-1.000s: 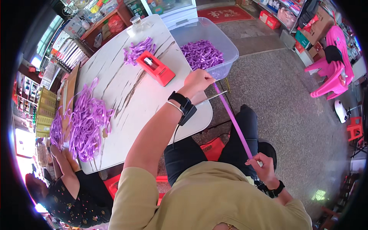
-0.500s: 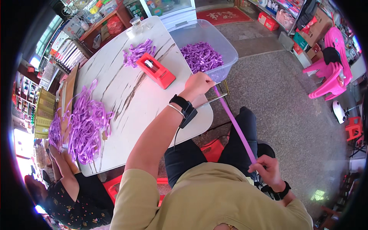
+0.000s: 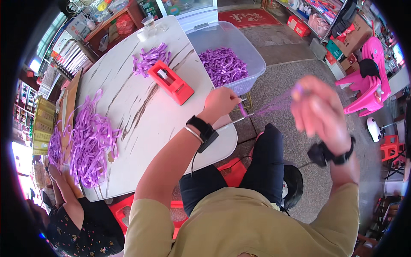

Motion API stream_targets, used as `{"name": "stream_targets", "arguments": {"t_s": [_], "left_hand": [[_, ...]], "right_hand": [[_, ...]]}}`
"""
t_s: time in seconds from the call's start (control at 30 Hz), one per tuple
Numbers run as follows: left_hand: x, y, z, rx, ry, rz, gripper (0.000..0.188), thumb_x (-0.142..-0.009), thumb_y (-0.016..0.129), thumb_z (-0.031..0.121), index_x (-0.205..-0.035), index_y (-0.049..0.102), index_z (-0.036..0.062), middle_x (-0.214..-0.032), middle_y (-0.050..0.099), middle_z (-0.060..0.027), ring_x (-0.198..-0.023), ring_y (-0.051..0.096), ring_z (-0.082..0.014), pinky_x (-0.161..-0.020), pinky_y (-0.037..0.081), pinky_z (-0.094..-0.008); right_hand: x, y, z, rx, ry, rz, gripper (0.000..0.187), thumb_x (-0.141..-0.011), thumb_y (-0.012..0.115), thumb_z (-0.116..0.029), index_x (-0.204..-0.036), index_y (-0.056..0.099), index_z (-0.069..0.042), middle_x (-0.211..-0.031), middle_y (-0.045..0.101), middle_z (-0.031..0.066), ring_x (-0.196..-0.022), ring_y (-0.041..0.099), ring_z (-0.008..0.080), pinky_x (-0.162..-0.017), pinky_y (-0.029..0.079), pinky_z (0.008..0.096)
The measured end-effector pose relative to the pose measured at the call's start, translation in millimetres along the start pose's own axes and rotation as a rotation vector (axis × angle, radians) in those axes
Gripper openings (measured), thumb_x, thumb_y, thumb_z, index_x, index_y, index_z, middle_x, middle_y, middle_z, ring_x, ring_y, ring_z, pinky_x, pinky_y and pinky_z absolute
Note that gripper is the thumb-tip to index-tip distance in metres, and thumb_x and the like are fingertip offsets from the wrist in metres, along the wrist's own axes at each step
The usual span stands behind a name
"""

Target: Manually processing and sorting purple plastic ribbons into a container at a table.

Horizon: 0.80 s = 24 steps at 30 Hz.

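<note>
My left hand point(image 3: 220, 103) is closed in a pinch at the table's right edge, on a purple ribbon point(image 3: 242, 109). The ribbon passes by a thin metal rod point(image 3: 235, 121) that juts out past the edge; how it is wound there is too small to tell. My right hand point(image 3: 321, 109) is raised over the floor to the right, smeared by motion. Its fingertips pinch the ribbon's other stretch, which runs blurred from the rod to them. Nearest my left hand on the table stands a red tape dispenser point(image 3: 172, 83).
A clear plastic bin point(image 3: 257, 64) full of purple ribbon pieces stands beyond the table point(image 3: 128, 92). A small ribbon pile point(image 3: 150, 59), a long loose ribbon heap point(image 3: 92, 143) and clear cups point(image 3: 148, 23) lie on the table. Another person point(image 3: 81, 222) sits at the left. Pink chairs point(image 3: 368, 77) stand right.
My right hand has swung up and away from beside my lap, toward the upper right. The taut ribbon that ran down to it now runs up from the rod. My left hand stays nearly in place.
</note>
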<state>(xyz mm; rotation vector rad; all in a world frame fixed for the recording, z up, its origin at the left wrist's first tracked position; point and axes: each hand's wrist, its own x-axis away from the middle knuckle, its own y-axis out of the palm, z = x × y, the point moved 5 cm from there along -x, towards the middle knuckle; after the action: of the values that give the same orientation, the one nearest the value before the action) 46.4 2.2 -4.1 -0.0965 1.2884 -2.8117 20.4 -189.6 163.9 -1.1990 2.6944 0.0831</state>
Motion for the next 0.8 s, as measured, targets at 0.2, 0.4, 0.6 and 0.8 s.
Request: {"name": "stream_targets", "arguments": {"t_s": [0.2, 0.4, 0.6, 0.8], "left_hand": [[-0.5, 1.5, -6.8, 0.020, 0.003, -0.020, 0.017, -0.072, 0.060, 0.022, -0.074, 0.064, 0.0064, -0.067, 0.060, -0.0109, -0.062, 0.058, -0.0266, -0.056, 0.045, -0.0364], [3.1, -14.8, -8.8, 0.290, -0.075, -0.078, 0.015, -0.077, 0.058, 0.013, -0.080, 0.060, -0.0014, -0.056, 0.052, -0.0032, -0.052, 0.047, -0.0093, -0.051, 0.040, -0.0244], [3.0, -15.5, -10.9, 0.432, -0.169, -0.033, 0.014, -0.075, 0.058, 0.013, -0.078, 0.059, 0.0000, -0.057, 0.053, -0.0079, -0.051, 0.049, -0.0142, -0.050, 0.040, -0.0288], [-2.4, -12.5, -4.6, 0.330, 0.070, 0.040, 0.014, -0.076, 0.060, 0.012, -0.084, 0.062, 0.0004, -0.062, 0.054, -0.0031, -0.054, 0.048, -0.0095, -0.052, 0.040, -0.0234]], "right_hand": [[-135.9, -2.9, 40.8, -0.261, 0.151, -0.149, 0.038, -0.089, 0.043, -0.029, -0.106, 0.050, 0.005, -0.052, 0.036, -0.0068, -0.052, 0.036, 0.0056, -0.051, 0.033, 0.0208], [-211.9, -14.3, 143.7, -0.535, 0.470, -0.210, 0.036, -0.085, 0.052, -0.029, -0.102, 0.052, 0.003, -0.054, 0.038, -0.0090, -0.052, 0.040, 0.0042, -0.055, 0.038, 0.0195], [-221.6, -17.7, 226.3, -0.673, 0.668, -0.183, 0.036, -0.082, 0.055, -0.031, -0.095, 0.054, 0.002, -0.056, 0.049, -0.0079, -0.054, 0.051, 0.0056, -0.056, 0.046, 0.0214], [-205.7, -20.2, 282.8, -0.646, 0.837, -0.060, 0.029, -0.082, 0.054, -0.031, -0.090, 0.057, -0.003, -0.060, 0.056, -0.0056, -0.059, 0.056, 0.0078, -0.060, 0.046, 0.0236]]}}
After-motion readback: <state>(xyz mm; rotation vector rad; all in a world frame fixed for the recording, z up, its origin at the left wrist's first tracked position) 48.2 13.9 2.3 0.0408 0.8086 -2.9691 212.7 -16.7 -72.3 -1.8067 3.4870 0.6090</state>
